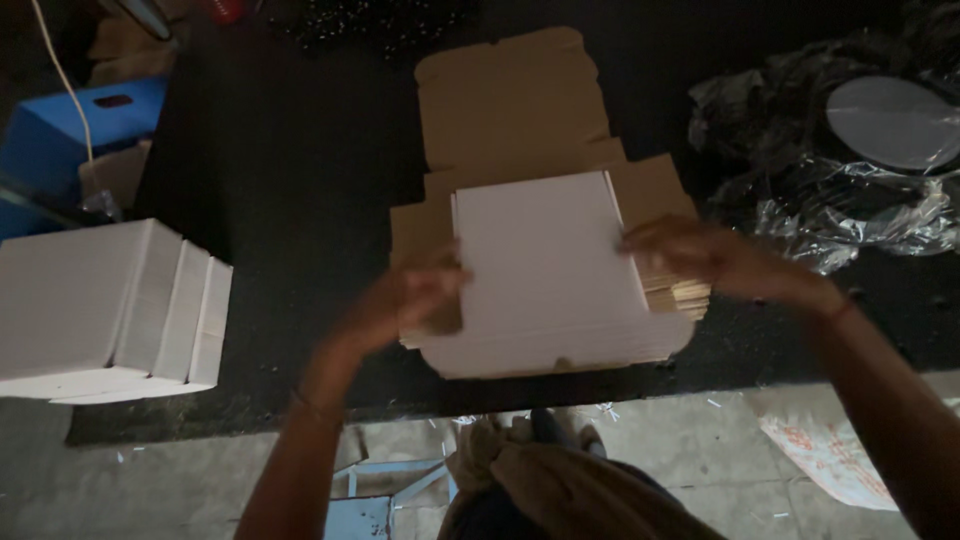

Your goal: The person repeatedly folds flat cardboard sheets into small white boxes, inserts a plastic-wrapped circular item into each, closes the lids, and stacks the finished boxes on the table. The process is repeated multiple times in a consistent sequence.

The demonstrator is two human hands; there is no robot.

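A stack of flat die-cut cardboard box blanks (545, 300) lies near the front edge of a dark table (300, 200). Its top sheet shows a white face, and a brown blank (515, 100) spreads open behind it. My left hand (415, 295) grips the left edge of the white top sheet. On the opposite side, my right hand (700, 255) holds the sheet's right edge. Both hands are blurred.
Folded white boxes (110, 310) are stacked at the table's left end. Crumpled clear plastic wrap with a round white disc (890, 120) lies at the right. A blue crate (70, 130) stands at the far left. Paper scraps litter the grey floor (700, 440) below.
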